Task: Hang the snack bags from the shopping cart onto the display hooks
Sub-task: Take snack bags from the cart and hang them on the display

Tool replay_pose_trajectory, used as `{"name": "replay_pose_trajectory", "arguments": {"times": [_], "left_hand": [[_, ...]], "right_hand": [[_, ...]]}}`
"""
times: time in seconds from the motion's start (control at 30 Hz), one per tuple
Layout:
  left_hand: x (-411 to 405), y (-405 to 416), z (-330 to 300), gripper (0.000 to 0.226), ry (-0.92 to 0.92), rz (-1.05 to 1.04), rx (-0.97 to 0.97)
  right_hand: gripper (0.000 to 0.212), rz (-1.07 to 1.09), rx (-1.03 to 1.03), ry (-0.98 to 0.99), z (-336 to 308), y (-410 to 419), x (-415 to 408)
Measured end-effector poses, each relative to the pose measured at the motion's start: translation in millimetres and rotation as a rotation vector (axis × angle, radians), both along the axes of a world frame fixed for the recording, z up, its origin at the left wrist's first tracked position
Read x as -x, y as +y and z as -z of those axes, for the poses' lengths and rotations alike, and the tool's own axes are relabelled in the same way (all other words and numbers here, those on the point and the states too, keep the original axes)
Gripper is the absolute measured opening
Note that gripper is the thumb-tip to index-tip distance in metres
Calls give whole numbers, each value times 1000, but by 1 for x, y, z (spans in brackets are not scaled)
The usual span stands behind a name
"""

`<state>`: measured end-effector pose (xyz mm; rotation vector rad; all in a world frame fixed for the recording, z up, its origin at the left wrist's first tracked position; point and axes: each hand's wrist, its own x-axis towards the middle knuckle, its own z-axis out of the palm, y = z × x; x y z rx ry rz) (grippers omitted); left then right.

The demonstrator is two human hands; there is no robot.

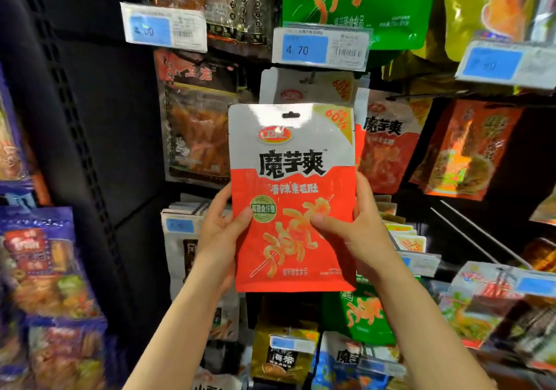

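Two bare forearms rise from the lower edge; the left hand [221,233] grips the left edge of the snack bag [291,197], thumb laid across the front and the remaining fingers [219,200] curled behind; the right hand [358,224] grips the right edge likewise, thumb pressed on the printed front, the other fingers wrapped round the back. The snack bag is a flat, glossy foil pouch, rectangular, silver-white above and red below, with bold black characters, a gold corner flash and a small hang slot [291,115] punched near the top seam; it is held upright in front of the display, its slot just below a price tag [320,47] reading 4.70.

Directly behind it hangs an identical pouch [304,88], only its silver top showing; beside that, to the right, a further pouch of the same design [388,143], tilted. Left of these hangs a clear-windowed packet [195,119] showing orange strips inside. Above, a green glossy bag [358,4] and a yellow-green bag [493,7] hang side by side; bare metal hooks [481,236] project at the right. Blurred purple packets [51,269] fill the left margin; a dark slotted upright [75,137] runs down the back panel.
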<state>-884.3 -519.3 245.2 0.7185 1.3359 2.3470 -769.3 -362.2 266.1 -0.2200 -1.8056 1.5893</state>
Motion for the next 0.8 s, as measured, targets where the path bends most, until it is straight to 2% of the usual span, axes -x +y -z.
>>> {"name": "replay_pose_trajectory", "arguments": {"times": [0.17, 0.23, 0.3, 0.4, 0.53, 0.67, 0.8], "left_hand": [[-3, 3, 18, 32, 123, -26, 165], [-5, 2, 30, 36, 116, 26, 234], [-8, 2, 38, 34, 58, 102, 284], [-13, 5, 43, 34, -69, 153, 272], [-14, 3, 43, 55, -157, 176, 228], [-13, 3, 47, 66, -115, 211, 228], [-12, 7, 47, 62, -75, 185, 218]], "right_hand": [[77, 26, 61, 93, -8, 21, -19], [80, 22, 20, 103, -19, 25, -20], [75, -1, -13, 104, -31, 22, -14], [71, -33, -47, 66, -47, 19, -1], [76, 3, 13, 18, -56, 20, 11], [80, 25, 113, 33, -59, 25, 8], [87, 113, 38, 6, -61, 34, 14]]}}
